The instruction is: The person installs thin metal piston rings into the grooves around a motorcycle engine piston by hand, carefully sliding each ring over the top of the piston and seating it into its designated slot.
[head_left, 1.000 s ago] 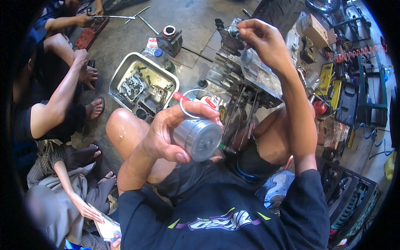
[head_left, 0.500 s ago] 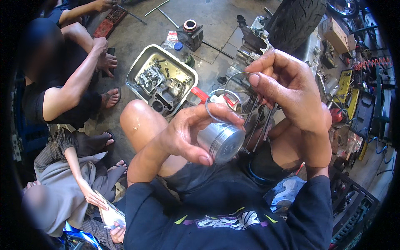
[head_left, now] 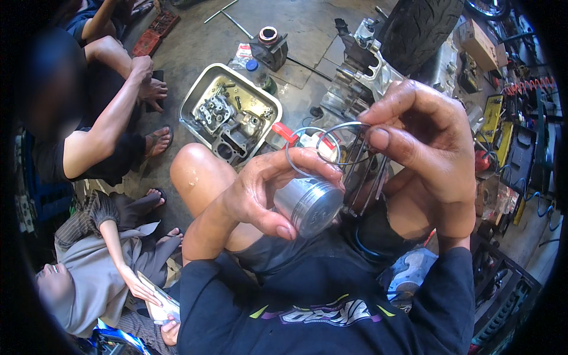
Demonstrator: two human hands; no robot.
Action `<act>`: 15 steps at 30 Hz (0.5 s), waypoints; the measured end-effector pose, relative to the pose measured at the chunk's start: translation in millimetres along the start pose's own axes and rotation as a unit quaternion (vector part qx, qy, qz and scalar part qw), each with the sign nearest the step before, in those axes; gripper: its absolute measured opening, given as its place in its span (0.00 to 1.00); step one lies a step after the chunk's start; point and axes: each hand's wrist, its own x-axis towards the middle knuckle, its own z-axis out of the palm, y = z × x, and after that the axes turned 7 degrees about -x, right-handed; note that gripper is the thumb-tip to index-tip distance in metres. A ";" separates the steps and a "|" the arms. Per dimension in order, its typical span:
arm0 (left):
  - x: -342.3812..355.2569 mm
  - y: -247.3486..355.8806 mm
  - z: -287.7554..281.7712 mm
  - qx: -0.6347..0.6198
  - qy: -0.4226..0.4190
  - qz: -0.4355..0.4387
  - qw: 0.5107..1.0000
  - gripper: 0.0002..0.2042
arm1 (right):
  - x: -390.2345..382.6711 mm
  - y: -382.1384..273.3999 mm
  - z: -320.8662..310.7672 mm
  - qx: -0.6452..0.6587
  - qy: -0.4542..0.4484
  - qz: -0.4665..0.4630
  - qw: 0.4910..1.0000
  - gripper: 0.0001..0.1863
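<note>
My left hand (head_left: 245, 192) is wrapped round a shiny silver piston (head_left: 312, 208), its crown tilted toward the lower right and its grooves facing me. A thin piston ring (head_left: 287, 155) stands up from the fingers of that same hand, just above the piston. Between thumb and forefinger, my right hand (head_left: 423, 145) pinches a second thin piston ring (head_left: 319, 151) by its right edge. In this view the two rings overlap; whether they touch, I cannot tell. The piston's skirt is partly covered by my left palm and fingers.
Beyond my knees a pale tray (head_left: 190, 89) holds engine parts, with a blue-capped bottle (head_left: 253, 70) beside it. Engine cases (head_left: 355, 80) and a tyre (head_left: 423, 29) lie ahead to the right. Two people sit at the left, one holding a booklet-like thing (head_left: 157, 302). Tools crowd the right side.
My right hand has shifted slightly right and down, and its ring now looks flatter. The left hand and piston have moved a little left and down. A co-worker's hand at the top left has moved away.
</note>
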 end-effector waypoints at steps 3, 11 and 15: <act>-2.1 0.8 -2.2 0.000 -0.004 0.003 1.000 0.44 | -0.2 4.9 -3.6 -0.044 -0.013 -0.078 0.996 0.10; -5.7 1.4 -13.1 0.034 -0.005 0.072 0.997 0.44 | -3.1 -0.2 -10.4 -0.263 -0.071 -0.313 0.910 0.08; -5.4 2.5 -10.7 0.045 -0.006 0.082 0.996 0.44 | -8.8 -2.2 -8.5 -0.335 -0.051 -0.349 0.874 0.10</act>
